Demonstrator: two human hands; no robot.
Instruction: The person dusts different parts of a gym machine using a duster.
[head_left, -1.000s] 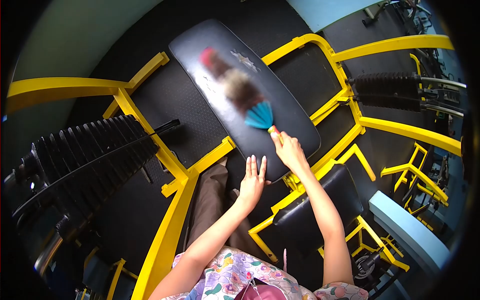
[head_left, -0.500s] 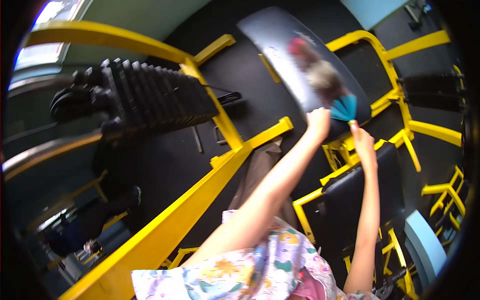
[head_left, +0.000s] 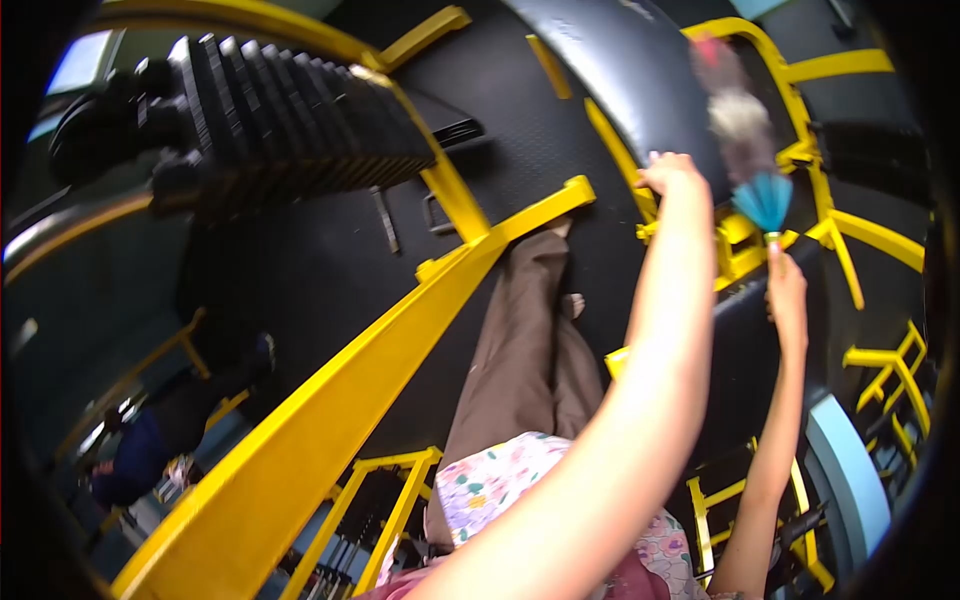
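Note:
My right hand is closed around the handle of a feather duster. The duster points away from me, with turquoise feathers near the grip and brown, white and red ones beyond, blurred by motion. Its feathers overlap the right side of a black padded bench in this view. My left hand is at the near end of the bench pad, fingers apart and nothing held in them.
A yellow steel beam runs diagonally along my left. Beyond it hangs a stack of black weight plates. Yellow machine frames stand at the right, with a light blue pad below them. Another person is at the lower left.
The duster has swung right, from over the middle of the bench to its right side. My left hand has moved up and right in view. The camera view has shifted too.

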